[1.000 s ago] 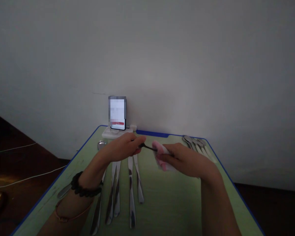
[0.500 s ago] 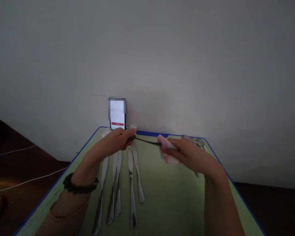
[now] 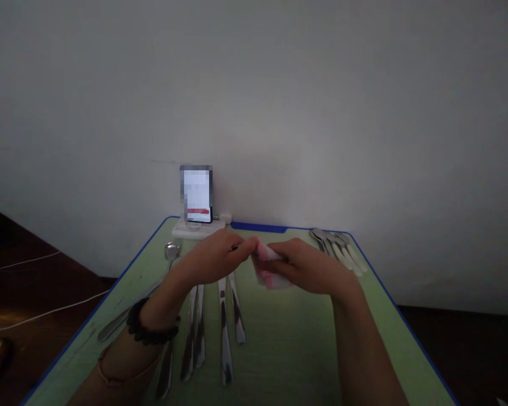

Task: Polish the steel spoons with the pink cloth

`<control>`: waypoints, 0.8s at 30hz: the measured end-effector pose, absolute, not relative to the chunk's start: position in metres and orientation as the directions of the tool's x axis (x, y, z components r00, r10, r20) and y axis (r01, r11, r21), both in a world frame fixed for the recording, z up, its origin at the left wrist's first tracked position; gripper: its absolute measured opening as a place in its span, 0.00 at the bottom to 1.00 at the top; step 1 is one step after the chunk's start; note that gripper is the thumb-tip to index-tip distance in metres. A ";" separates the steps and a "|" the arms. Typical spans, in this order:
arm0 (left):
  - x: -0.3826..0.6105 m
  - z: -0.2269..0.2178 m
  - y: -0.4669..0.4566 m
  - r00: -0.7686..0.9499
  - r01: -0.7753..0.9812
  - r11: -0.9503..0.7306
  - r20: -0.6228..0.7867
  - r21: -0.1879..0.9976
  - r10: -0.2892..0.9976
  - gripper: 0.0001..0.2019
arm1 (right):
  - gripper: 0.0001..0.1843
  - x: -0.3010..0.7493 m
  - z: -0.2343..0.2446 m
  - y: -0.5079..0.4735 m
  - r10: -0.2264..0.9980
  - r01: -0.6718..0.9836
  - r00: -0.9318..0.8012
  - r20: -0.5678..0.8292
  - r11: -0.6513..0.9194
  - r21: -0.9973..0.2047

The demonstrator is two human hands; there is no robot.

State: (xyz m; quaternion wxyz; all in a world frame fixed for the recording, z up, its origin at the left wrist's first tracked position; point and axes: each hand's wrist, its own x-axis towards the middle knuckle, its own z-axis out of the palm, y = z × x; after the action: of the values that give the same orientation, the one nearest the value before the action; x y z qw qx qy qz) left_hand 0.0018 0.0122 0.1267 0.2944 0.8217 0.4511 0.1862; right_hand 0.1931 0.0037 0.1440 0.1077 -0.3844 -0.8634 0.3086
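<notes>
My left hand (image 3: pixel 218 256) is closed around one end of a thin metal piece of cutlery (image 3: pixel 235 247); only a dark bit shows, and its kind is hidden. Pressed up against those fingers, my right hand (image 3: pixel 309 265) pinches a pink-and-white cloth (image 3: pixel 272 277), which covers the other part of the piece. Below my left hand, several table knives (image 3: pixel 224 344) lie side by side on the green table (image 3: pixel 288 349). A long-handled spoon (image 3: pixel 171 251) lies to the left, partly behind my left forearm.
A phone (image 3: pixel 198 194) stands on a white stand (image 3: pixel 198 228) at the table's back, against the wall (image 3: pixel 322 113). Several spoons and forks with pale handles (image 3: pixel 342 251) lie at the back right. White cables (image 3: pixel 42 320) run over the dark floor at left.
My hands have come together: the right hand with the cloth slid left along the metal piece up to my left fingers. The view shifted slightly, uncovering the phone stand and the long-handled spoon.
</notes>
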 end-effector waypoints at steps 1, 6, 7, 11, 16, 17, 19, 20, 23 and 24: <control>-0.002 0.128 0.014 0.538 0.617 -0.438 0.055 0.654 0.841 0.25 | 0.11 0.196 0.145 0.005 0.723 0.576 -0.688 -0.059 0.494 -0.652; -0.018 0.130 0.019 0.597 0.571 -0.566 0.171 0.595 0.784 0.21 | 0.18 0.208 0.150 0.006 0.706 0.529 -0.695 -0.138 0.372 -0.762; -0.018 0.130 0.019 0.607 0.569 -0.597 0.202 0.565 0.769 0.21 | 0.19 0.209 0.150 0.006 0.707 0.532 -0.691 -0.152 0.354 -0.769; -0.011 0.128 0.016 0.652 0.558 -0.706 0.295 0.437 0.698 0.17 | 0.19 0.202 0.145 0.005 0.685 0.495 -0.715 -0.141 0.354 -0.794; -0.004 0.125 0.013 0.655 0.557 -0.743 0.353 0.372 0.668 0.17 | 0.18 0.189 0.143 0.004 0.713 0.468 -0.701 0.007 0.468 -0.750; -0.004 0.125 0.013 0.654 0.555 -0.743 0.355 0.374 0.668 0.17 | 0.18 0.188 0.144 0.003 0.716 0.469 -0.697 0.026 0.483 -0.739; -0.006 0.126 0.014 0.665 0.542 -0.752 0.357 0.375 0.656 0.16 | 0.17 0.189 0.145 0.002 0.710 0.460 -0.703 0.048 0.505 -0.730; -0.007 0.126 0.015 0.673 0.536 -0.759 0.356 0.369 0.648 0.16 | 0.16 0.190 0.145 0.003 0.704 0.455 -0.709 0.050 0.510 -0.730; -0.009 0.126 0.017 0.678 0.561 -0.757 0.339 0.334 0.652 0.16 | 0.15 0.196 0.144 0.005 0.693 0.460 -0.721 0.021 0.502 -0.732; -0.010 0.126 0.018 0.667 0.584 -0.745 0.331 0.323 0.667 0.17 | 0.15 0.199 0.144 0.006 0.692 0.468 -0.722 0.004 0.493 -0.733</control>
State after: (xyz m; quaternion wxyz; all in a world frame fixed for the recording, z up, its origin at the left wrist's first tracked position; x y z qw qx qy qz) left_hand -0.0095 0.0180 0.1258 0.0952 0.9081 0.3445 0.2183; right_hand 0.1986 0.0058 0.1437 0.1507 -0.3408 -0.8509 0.3704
